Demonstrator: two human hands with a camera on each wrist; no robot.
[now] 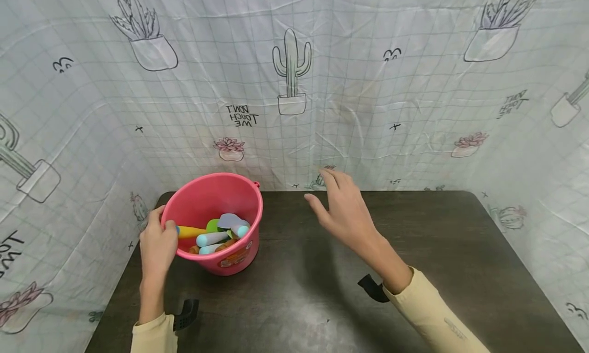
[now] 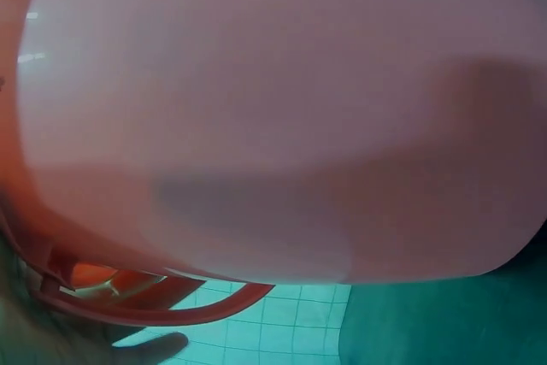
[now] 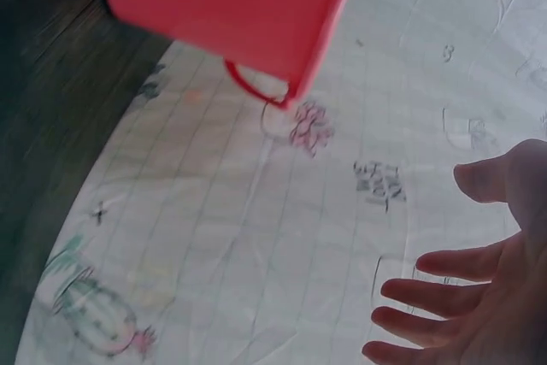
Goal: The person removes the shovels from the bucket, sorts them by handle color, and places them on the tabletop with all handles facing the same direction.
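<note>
A pink plastic bucket (image 1: 198,205) stands at the left of the dark table. My left hand (image 1: 158,243) grips its left rim, fingers over the edge. Inside lie several plastic pieces: a yellow-orange handle (image 1: 190,232) with a blue end, grey handles (image 1: 212,239) with pale blue ends, a grey-blue flat piece (image 1: 227,220), a green part and brown bits. In the left wrist view the bucket's wall (image 2: 256,126) fills most of the picture, its handle (image 2: 214,309) hanging below. My right hand (image 1: 345,210) hovers right of the bucket, fingers spread and holding nothing.
The dark wooden table (image 1: 285,302) extends to the right of the bucket. A white grid cloth (image 1: 349,113) with cactus drawings hangs behind and on both sides. Black wrist straps (image 1: 372,288) show at both sleeves.
</note>
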